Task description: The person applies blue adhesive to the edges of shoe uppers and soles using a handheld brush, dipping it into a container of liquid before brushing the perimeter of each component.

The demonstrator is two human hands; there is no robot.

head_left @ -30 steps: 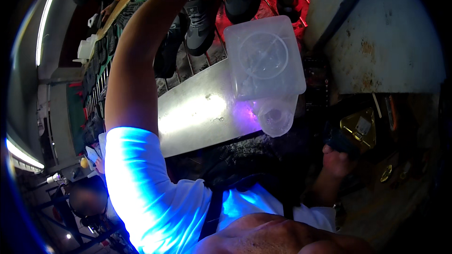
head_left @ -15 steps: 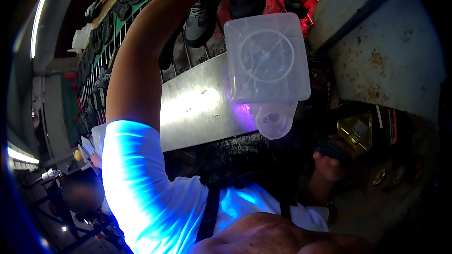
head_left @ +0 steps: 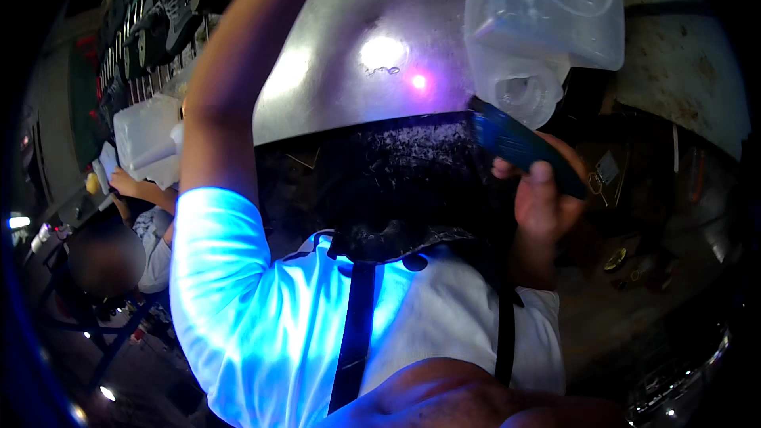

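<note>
My right hand (head_left: 547,190) is closed around a dark, long shoe sole (head_left: 527,147), thumb on its near side. The sole tilts, its far end up toward the left, just in front of the mouth of a translucent plastic jug (head_left: 547,16). That jug lies on the right end of a shiny metal plate (head_left: 357,71). My left arm (head_left: 230,103) reaches up past the left side of the plate and leaves the picture at the top, so the left hand is hidden.
Dark shoes (head_left: 170,24) sit on a barred rack at the far left. A second translucent container (head_left: 147,139) stands beside my left arm. Another person (head_left: 154,246) works at lower left. At right, a rust-spotted panel (head_left: 682,71) borders the workspace.
My right hand has risen with the sole toward the plate's front edge. The view has shifted, so the jug appears farther right and higher. My left hand has left the picture.
</note>
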